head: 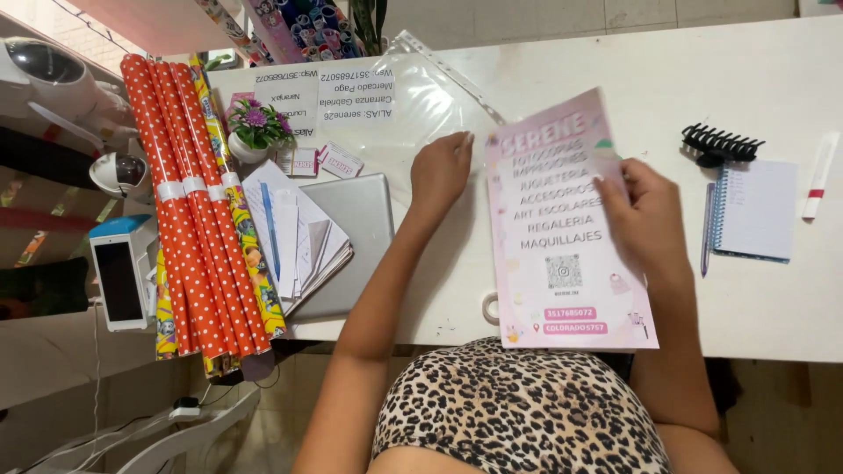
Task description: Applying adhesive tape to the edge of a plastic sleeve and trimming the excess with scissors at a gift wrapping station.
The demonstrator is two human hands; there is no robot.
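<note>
right hand pinches the right edge of a pink flyer, fingers curled over the front, thumb hidden behind. flyer is a glossy rectangular sheet, pastel pink with printed text blocks and a square code patch, held tilted above the white bench, lower edge overhanging the near rim. left hand lies flat on a clear plastic sleeve, fingers loosely bent, pressing down, grip not closed on anything; its knuckles sit just beside the flyer's left edge. sleeve is thin, shiny, crinkled, with a punched strip along one side, lying over white printed sheets.

left of the sleeve: grey laptop, closed, smooth matte lid, with a fanned stack of white papers and a blue pen on its left part. further left, rolls of wrapping paper, long cylinders, red with white dots, banded with white tape, lying side by side. small white pot with purple flowers at their top end.

right of the flyer: spiral notebook, pale page, blue cover edge, a pen alongside it. black hair clip with toothed comb shape just above it. white marker near the bench's right end. tape roll partly hidden under the flyer's left edge.
</note>
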